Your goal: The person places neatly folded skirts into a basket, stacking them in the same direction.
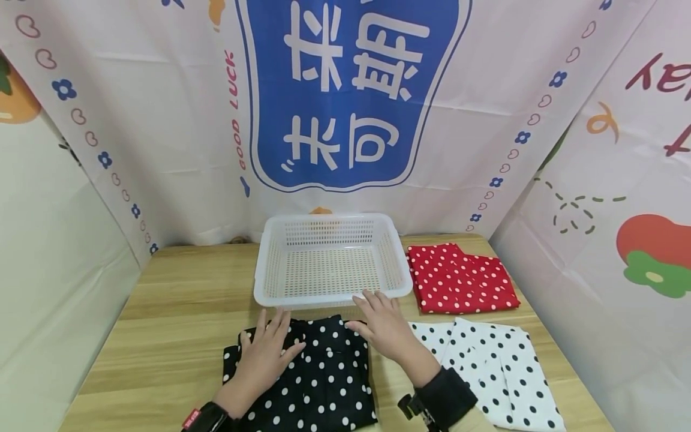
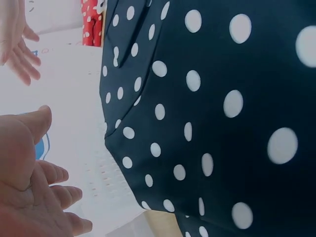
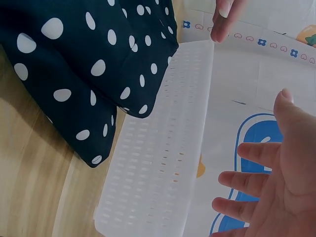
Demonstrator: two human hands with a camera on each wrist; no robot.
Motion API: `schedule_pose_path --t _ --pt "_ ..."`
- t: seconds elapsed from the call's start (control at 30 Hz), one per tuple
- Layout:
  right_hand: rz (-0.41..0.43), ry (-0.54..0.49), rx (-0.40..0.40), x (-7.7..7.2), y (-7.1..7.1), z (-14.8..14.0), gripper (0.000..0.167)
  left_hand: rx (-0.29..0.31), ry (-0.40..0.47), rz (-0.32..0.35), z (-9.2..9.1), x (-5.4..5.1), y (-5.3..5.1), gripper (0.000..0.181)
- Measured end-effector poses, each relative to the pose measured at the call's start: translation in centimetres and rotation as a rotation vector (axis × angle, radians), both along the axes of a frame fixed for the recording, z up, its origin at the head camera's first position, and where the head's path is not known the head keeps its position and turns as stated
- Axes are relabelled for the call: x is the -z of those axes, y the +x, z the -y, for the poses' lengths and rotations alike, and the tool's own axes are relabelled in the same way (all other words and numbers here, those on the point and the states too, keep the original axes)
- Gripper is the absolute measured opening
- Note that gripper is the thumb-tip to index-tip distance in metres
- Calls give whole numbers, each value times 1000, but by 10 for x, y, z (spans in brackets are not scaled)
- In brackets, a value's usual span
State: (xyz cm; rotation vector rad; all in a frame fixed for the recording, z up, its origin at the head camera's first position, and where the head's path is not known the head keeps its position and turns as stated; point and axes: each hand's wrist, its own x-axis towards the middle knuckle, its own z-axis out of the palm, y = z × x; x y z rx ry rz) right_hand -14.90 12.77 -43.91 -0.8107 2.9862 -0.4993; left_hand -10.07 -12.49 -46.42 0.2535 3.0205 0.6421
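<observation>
A folded black cloth with white dots (image 1: 324,378) lies on the near part of the table. Over its left side is my left hand (image 1: 263,359), fingers spread and straight, holding nothing. My right hand (image 1: 385,327) hovers by the cloth's far right corner, its fingertips near the front rim of a white plastic basket (image 1: 270,294). Both wrist views show a gap between palm and cloth: the left hand (image 2: 29,182) appears at lower left in the left wrist view, the right hand (image 3: 281,182) at lower right in the right wrist view. The basket has nothing in it.
A folded red cloth with white dots (image 1: 459,282) lies right of the basket. Nearer, a folded white cloth with black dots (image 1: 502,366) sits partly behind the right forearm. Printed white curtains (image 1: 183,150) enclose the wooden table (image 1: 156,336) at the back and sides.
</observation>
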Motion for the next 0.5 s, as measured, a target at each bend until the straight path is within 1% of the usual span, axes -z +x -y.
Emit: schedule_pose_path --t 0.13,0.27,0.5 --pt "8 -9 3 1 3 0 59 -6 7 23 1 5 4 66" --pt "24 -18 11 2 5 1 59 -26 23 59 3 10 6 68" --pt "19 -55 2 11 5 2 59 -59 49 89 8 19 10 69"
